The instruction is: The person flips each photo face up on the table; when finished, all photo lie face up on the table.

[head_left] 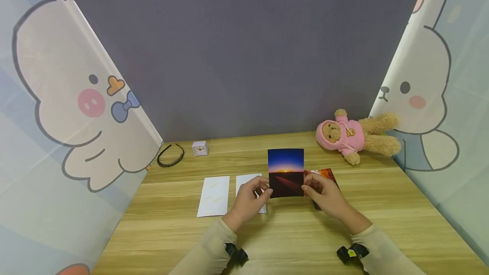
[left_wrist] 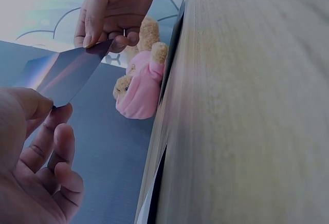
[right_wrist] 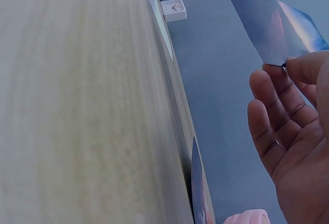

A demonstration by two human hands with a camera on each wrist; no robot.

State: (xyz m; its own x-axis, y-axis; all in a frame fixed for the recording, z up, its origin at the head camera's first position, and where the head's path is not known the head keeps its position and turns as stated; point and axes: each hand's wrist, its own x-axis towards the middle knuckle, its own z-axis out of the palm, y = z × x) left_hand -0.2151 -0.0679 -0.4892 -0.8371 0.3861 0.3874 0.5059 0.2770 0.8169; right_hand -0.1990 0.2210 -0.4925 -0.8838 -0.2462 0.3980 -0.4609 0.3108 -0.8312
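Observation:
Both hands hold up a sunset photo print, its picture side facing the head camera. At its lower left edge the left hand pinches it between thumb and fingertips. The right hand pinches the opposite edge the same way. Both wrist views show the photo print raised above the table and slightly bowed. Behind the left hand lies a white sheet, partly covered by that hand. An autumn-coloured photo lies on the table behind the right hand, which hides much of it.
Another white sheet with faint yellow marks lies to the left. Toward the back are a black headband, a small white clock and a teddy bear in a pink hoodie. A grey partition rises behind the wooden table.

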